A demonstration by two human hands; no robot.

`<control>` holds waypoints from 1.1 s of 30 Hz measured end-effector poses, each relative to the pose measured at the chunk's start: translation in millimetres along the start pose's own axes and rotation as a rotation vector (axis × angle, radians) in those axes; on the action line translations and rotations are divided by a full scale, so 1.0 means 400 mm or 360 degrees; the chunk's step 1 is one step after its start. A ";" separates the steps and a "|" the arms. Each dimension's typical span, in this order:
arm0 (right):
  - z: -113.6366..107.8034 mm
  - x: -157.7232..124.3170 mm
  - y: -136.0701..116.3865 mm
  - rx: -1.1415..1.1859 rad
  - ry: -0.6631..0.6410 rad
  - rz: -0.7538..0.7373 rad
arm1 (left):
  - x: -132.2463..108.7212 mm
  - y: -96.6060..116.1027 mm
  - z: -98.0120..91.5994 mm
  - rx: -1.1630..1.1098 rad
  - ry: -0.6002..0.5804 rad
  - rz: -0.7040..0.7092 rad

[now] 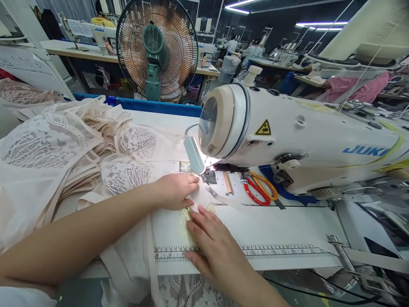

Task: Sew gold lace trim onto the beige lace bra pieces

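Note:
My left hand [177, 190] is just left of the sewing machine's needle area, fingers together and closed on the pale beige fabric [140, 256] of a lace garment. Its lace panel [126, 174] spreads out to the left of that hand. My right hand [215, 247] lies flat on the white table, with fingers stretched out beside a yellowish, translucent strip [184, 219]. The thumb is near the printed ruler [271, 251]. A white JUKI sewing machine [294, 123] stands over the work, its needle mostly hidden behind a small lamp [194, 155].
Orange-handled scissors [268, 185] and red-handled scissors [257, 194] lie under the machine arm. A pile of lace garments [47, 149] covers the left side. Behind the table stands a large fan [156, 51]. A metal tape guide [343, 256] sits at the right edge.

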State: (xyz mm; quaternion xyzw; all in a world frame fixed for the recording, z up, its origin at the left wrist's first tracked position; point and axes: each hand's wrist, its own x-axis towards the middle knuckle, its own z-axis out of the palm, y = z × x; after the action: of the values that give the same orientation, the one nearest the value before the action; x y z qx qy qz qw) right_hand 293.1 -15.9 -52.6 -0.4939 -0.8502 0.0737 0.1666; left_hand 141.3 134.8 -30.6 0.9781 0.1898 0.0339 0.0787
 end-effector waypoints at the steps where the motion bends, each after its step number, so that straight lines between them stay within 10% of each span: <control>1: -0.001 0.000 0.002 0.0001 -0.0007 -0.0005 | 0.000 0.001 0.001 -0.0001 0.0007 0.0000; 21: 0.006 0.021 0.032 0.0027 0.0046 0.0029 | 0.020 0.003 0.007 0.0147 0.0077 -0.0063; 27: 0.006 0.036 0.035 0.0131 0.0043 0.0071 | -0.005 0.062 0.004 0.0501 0.0197 0.0267; 33: 0.006 0.031 0.038 0.0166 0.0136 0.0043 | -0.054 0.097 0.010 0.0458 0.0072 0.0093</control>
State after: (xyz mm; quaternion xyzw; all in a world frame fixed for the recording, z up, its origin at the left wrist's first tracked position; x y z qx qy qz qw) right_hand 299.0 2.7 -56.6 -0.4987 -0.8306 0.0991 0.2271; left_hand 136.1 90.4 -29.0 0.9834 0.1658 0.0307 -0.0676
